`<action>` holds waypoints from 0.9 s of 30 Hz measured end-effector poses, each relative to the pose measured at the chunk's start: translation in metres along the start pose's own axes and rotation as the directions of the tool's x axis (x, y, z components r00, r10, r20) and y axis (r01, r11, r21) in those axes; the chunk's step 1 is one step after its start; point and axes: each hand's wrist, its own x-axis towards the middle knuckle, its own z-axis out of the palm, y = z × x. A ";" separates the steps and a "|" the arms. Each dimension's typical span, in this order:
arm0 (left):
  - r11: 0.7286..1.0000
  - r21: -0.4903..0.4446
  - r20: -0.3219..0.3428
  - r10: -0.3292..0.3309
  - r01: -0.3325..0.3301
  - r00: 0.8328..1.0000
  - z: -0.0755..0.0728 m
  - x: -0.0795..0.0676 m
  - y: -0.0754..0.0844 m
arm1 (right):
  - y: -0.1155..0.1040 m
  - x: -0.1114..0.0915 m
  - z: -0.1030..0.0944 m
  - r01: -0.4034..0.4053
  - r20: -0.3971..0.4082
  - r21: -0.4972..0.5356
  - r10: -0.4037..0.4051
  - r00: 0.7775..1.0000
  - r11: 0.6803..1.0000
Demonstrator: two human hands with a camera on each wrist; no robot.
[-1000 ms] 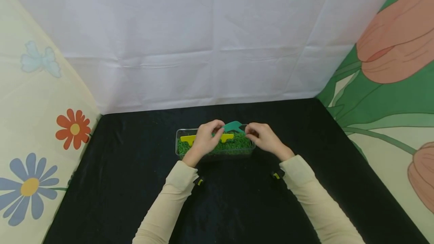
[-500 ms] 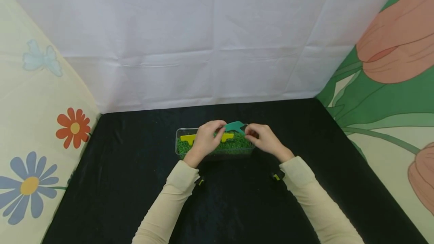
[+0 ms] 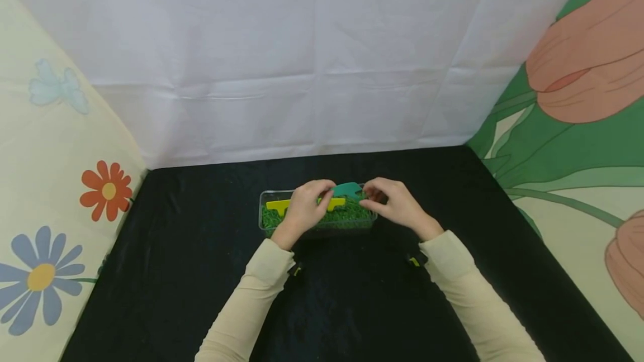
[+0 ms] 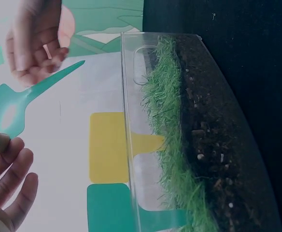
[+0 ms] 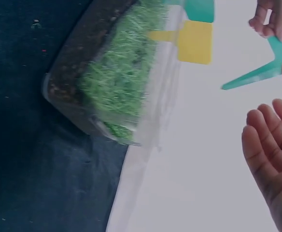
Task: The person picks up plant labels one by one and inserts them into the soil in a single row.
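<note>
A teal plant label (image 4: pixel 8 110) with a pointed stem is pinched at its wide end by my left hand (image 3: pixel 306 205), above a clear planter box. My right hand (image 3: pixel 394 203) hovers beside the stem, its fingers spread loosely and curved; in the right wrist view its thumb overlaps the label's edge, and whether they touch I cannot tell. Inside the clear box (image 5: pixel 124 130), green grass (image 4: pixel 167 82) grows from dark soil (image 4: pixel 213 145). A yellow plant label (image 4: pixel 109 147) and another teal label (image 4: pixel 108 208) stand in the grass. My left hand hides part of the box in the head view.
Black cloth (image 3: pixel 201 272) covers the table under the box. Behind it hangs a white sheet (image 3: pixel 302 71), with flower-printed panels (image 3: pixel 50 183) on both sides.
My right hand has eased away from the teal label's stem, and its fingers have spread. The left hand stays nearly in place with the label, which has shifted slightly in its pinch.
</note>
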 end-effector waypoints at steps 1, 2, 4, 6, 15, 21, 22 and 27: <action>1.000 -0.003 0.000 -0.001 0.001 1.000 0.000 0.000 0.000 | -0.002 0.001 -0.002 0.007 -0.008 -0.001 -0.007 1.000 1.000; 1.000 -0.004 0.000 -0.001 0.001 1.000 0.000 0.000 0.000 | -0.004 0.002 -0.003 0.012 -0.017 -0.001 -0.012 1.000 1.000; 1.000 -0.008 0.000 -0.002 0.002 1.000 0.000 0.000 0.000 | -0.007 0.004 -0.006 0.024 -0.037 -0.009 -0.024 0.999 1.000; 1.000 -0.010 0.000 -0.002 0.002 1.000 0.000 0.000 0.000 | -0.010 0.006 -0.008 0.040 -0.056 -0.019 -0.041 0.998 0.999; 1.000 -0.003 0.016 -0.014 0.014 1.000 -0.001 -0.001 0.000 | -0.025 0.018 -0.017 0.119 -0.084 -0.050 -0.123 0.989 0.992; 1.000 -0.007 0.012 0.000 0.000 1.000 -0.001 0.000 -0.001 | -0.031 0.025 -0.019 0.161 -0.053 -0.068 -0.165 0.985 0.985; 1.000 -0.008 0.011 0.003 -0.003 1.000 -0.001 0.000 -0.001 | -0.031 0.026 -0.019 0.170 -0.047 -0.074 -0.173 0.984 0.983; 1.000 -0.001 0.005 0.016 -0.016 1.000 -0.001 0.001 0.000 | -0.033 0.031 -0.019 0.189 -0.022 -0.099 -0.192 0.981 0.977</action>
